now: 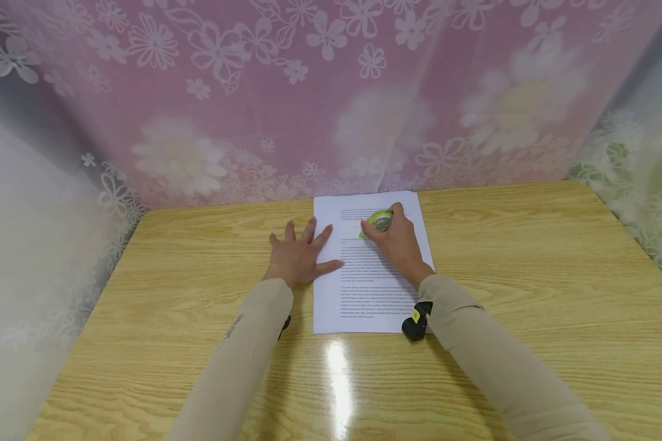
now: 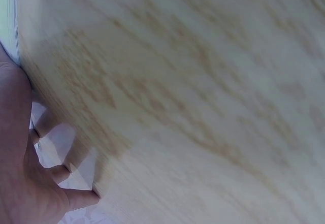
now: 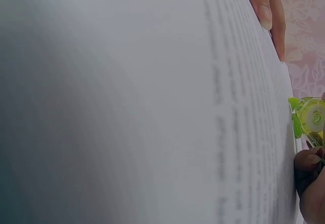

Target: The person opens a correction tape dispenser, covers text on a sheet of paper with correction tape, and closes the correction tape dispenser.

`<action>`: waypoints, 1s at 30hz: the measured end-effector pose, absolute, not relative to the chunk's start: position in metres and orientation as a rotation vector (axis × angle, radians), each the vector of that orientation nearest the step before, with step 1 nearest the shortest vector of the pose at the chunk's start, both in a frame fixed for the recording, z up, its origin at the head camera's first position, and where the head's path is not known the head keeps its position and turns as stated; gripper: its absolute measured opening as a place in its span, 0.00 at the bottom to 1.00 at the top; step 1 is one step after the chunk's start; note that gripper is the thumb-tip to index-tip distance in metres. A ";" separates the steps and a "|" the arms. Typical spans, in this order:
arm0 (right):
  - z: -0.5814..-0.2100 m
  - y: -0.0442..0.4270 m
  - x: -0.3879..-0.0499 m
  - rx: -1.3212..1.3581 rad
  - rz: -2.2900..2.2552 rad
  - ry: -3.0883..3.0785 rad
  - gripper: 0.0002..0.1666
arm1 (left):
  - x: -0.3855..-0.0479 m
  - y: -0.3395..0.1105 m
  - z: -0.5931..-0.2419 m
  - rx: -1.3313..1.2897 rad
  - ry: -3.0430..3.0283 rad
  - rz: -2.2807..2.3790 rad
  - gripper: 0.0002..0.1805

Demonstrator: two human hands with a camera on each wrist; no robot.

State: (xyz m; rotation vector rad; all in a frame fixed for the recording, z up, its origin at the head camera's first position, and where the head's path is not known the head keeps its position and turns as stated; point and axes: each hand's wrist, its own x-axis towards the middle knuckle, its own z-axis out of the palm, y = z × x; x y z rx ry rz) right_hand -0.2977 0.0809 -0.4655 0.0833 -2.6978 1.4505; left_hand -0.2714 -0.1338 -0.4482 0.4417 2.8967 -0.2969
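A white sheet of printed paper [image 1: 327, 306] lies on the table, with lines of dark text. My right hand [image 1: 399, 242] pinches a green, clear-bodied correction tape dispenser [image 1: 383, 221] between thumb and fingers, over the upper part of the page. In the right wrist view the dispenser [image 3: 307, 116] shows a round reel inside, its green tip down near the paper. My left hand [image 1: 299, 258] rests with fingers spread across the page's left edge, thumb on the paper and outer fingers over the wood. Only part of the left hand [image 2: 30, 183] appears in the left wrist view.
A wooden table [image 1: 198, 343] carries the paper, whose top edge lies close to the table's far edge. Behind stands a pink floral curtain [image 1: 287, 122], with pale drapes at both sides. A black wrist camera [image 1: 415, 326] sits at the right wrist, above the paper's lower right corner.
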 end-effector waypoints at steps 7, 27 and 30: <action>-0.467 0.087 -0.297 0.097 1.433 -2.680 0.34 | -0.272 -0.134 -0.448 0.439 2.894 -0.304 0.47; -0.468 0.103 -0.297 0.067 1.415 -2.668 0.34 | -0.271 -0.133 -0.448 0.437 2.889 -0.305 0.47; -0.469 0.105 -0.297 0.061 1.406 -2.671 0.35 | -0.271 -0.133 -0.447 0.438 2.892 -0.286 0.47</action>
